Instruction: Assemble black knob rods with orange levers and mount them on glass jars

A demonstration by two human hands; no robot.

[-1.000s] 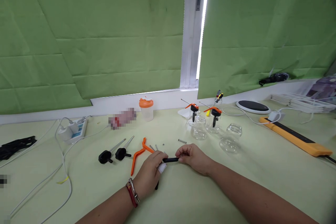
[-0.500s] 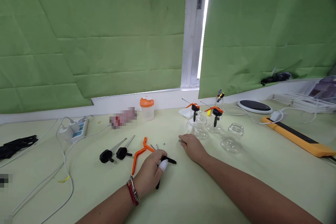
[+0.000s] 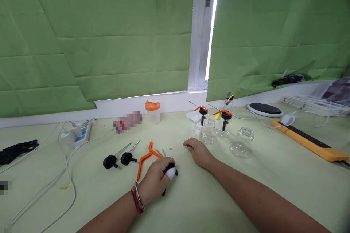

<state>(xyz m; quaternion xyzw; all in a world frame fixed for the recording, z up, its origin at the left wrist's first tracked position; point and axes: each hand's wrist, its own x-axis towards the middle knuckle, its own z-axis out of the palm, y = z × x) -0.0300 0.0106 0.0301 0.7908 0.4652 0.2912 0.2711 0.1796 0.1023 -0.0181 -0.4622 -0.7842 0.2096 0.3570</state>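
My left hand is closed around black tube-like pieces, whose ends stick out at its right and below; the fingers hide the rest. White tape wraps its thumb. My right hand is closed in a pinch on a small metal spring, now almost wholly covered by the fingers, just above the table. Orange handles lie beside the left hand, with thin metal rods near them. A tiny metal piece lies between the hands. Two black knobs with metal shafts rest further left.
Glass jars stand right of my right hand. Behind them are two jars topped with orange-and-black mechanisms. An orange-lidded cup stands at the back. White cables and a power strip lie left, a yellow bar right.
The black piece in my left hand has swung down and sticks out less to the right. My right hand has shifted slightly left, and its fingers cover more of the spring.
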